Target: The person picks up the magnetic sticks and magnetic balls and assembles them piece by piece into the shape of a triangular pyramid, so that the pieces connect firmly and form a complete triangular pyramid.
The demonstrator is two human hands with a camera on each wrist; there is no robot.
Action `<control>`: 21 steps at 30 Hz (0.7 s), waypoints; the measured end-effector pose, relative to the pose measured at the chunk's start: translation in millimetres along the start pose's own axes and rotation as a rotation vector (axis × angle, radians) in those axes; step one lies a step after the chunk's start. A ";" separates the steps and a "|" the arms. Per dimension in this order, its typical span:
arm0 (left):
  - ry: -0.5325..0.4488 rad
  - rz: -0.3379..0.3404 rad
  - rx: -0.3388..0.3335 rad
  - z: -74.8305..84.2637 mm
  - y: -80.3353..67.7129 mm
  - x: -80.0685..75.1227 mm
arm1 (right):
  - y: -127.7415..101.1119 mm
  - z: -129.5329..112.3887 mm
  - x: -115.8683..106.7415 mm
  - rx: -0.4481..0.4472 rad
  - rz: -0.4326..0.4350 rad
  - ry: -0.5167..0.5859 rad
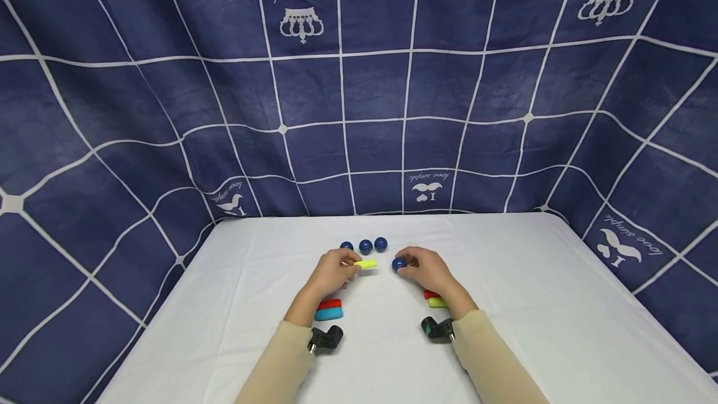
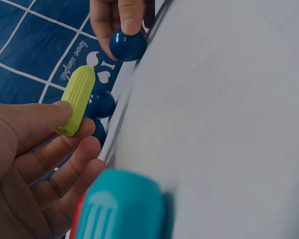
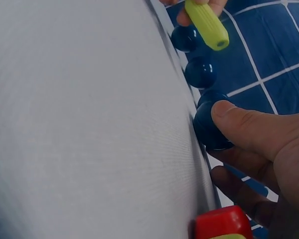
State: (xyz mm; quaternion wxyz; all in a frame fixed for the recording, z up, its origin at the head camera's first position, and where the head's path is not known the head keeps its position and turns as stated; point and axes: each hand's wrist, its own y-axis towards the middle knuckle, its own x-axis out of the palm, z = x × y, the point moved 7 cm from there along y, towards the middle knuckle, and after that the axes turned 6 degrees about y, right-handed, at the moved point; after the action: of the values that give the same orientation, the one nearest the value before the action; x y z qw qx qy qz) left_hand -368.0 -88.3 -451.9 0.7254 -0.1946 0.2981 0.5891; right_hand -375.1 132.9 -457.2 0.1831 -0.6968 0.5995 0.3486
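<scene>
My left hand (image 1: 330, 274) pinches a small yellow-green ridged plastic piece (image 2: 78, 99) between thumb and fingers, its free end pointing toward the right hand. Across from it, my right hand (image 1: 429, 269) holds a glossy dark blue ball (image 1: 399, 265), thumb on one side and fingers on the other. Both hands are over the table's middle, a short gap apart. Just beyond them sit three more blue balls, the left ball (image 1: 346, 246), the middle ball (image 1: 366, 247) and the right ball (image 1: 381, 244). The left ball is partly hidden by the left hand.
By the left forearm lie a red piece (image 1: 331, 304) and a light blue piece (image 1: 329, 314), side by side. Another red piece (image 1: 430, 294) and a yellow-green piece (image 1: 437, 302) lie by the right forearm. A white cloth covers the table (image 1: 235, 304); a blue checked curtain (image 1: 376, 86) surrounds it.
</scene>
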 end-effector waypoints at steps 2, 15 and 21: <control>-0.005 -0.001 0.011 0.9 0.1 3.0 | 0.1 -0.7 1.8 -0.007 -0.012 0.003; 0.108 0.044 0.043 -1.4 3.6 13.8 | -0.1 -8.5 5.3 -0.014 -0.019 -0.034; 0.152 0.067 0.045 -3.4 1.5 16.8 | -3.3 -11.8 9.6 -0.019 -0.037 -0.034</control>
State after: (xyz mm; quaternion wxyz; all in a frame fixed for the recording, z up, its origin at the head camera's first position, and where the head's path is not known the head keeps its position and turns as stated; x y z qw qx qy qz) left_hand -367.9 -77.7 -465.4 0.6847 -0.2125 0.3718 0.5897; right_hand -368.4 118.8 -456.4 0.1930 -0.7034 0.5801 0.3627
